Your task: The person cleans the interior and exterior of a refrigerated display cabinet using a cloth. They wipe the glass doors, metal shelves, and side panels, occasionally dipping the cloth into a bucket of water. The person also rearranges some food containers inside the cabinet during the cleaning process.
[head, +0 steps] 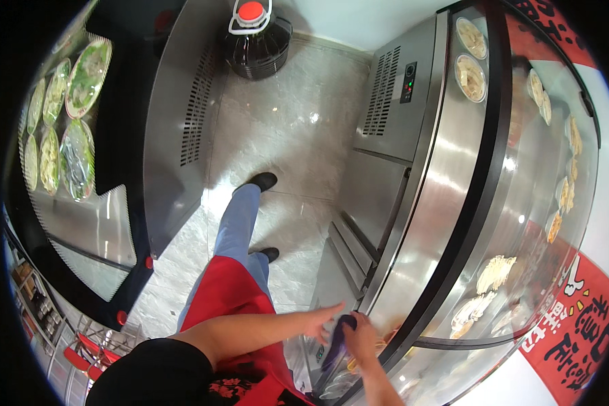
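My right hand (361, 336), at the lower right beside the steel counter edge, grips a dark purple item (341, 337) that looks like cloth or a soft bag. My left hand (324, 323) is just to the left of it, with fingers apart and nothing visible in them. Below the purple item are clear, shiny containers or wrappers (340, 384), partly hidden, and a yellow-edged object (353, 364). Both hands are over the front of a stainless-steel refrigerated counter (373, 203).
Plates of pale food (471, 78) stand on the counter top behind curved glass (548, 167). Film-wrapped plates of greens (77, 160) sit in a case on the left. On the floor by the wall is a large dark-liquid jug (256, 56) with a red cap.
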`<action>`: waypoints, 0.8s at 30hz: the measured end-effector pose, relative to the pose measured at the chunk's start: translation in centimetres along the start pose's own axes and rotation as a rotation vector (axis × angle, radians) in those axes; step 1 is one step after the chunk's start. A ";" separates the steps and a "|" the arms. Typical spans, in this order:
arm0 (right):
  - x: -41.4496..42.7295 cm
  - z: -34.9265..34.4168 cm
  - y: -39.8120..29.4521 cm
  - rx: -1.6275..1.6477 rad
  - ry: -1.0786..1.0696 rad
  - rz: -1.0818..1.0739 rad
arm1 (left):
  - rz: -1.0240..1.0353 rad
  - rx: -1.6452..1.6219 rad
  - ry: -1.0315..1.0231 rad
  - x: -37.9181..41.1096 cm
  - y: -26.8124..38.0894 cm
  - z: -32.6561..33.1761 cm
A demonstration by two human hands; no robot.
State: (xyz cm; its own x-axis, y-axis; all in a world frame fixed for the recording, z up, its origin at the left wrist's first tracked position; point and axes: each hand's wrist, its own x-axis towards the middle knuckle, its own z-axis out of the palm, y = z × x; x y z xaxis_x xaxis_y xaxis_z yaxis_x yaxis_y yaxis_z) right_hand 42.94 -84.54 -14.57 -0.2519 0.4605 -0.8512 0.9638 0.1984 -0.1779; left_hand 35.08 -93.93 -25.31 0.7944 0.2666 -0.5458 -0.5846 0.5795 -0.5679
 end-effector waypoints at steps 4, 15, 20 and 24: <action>-1.8 -2.5 -6.8 0.390 0.108 -0.139 | 0.335 -0.352 -0.337 3.0 0.5 -0.3; 2.3 -15.2 -2.8 -0.405 1.019 -0.301 | 1.731 0.522 0.300 3.4 29.6 12.2; 2.9 -15.1 -0.9 -0.567 1.030 -0.304 | 1.752 0.718 0.394 9.9 19.1 7.9; 3.1 -15.0 -1.3 -0.636 1.009 -0.281 | 1.289 0.786 0.370 10.6 11.3 2.7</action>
State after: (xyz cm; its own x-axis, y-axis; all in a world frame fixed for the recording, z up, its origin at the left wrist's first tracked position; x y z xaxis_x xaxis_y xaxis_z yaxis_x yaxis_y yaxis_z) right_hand 39.59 -70.39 -9.62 -0.6715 0.7410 -0.0076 0.7218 0.6563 0.2198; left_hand 37.30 -82.45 -35.83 -0.3125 0.7551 -0.5764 -0.4911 0.3910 0.7784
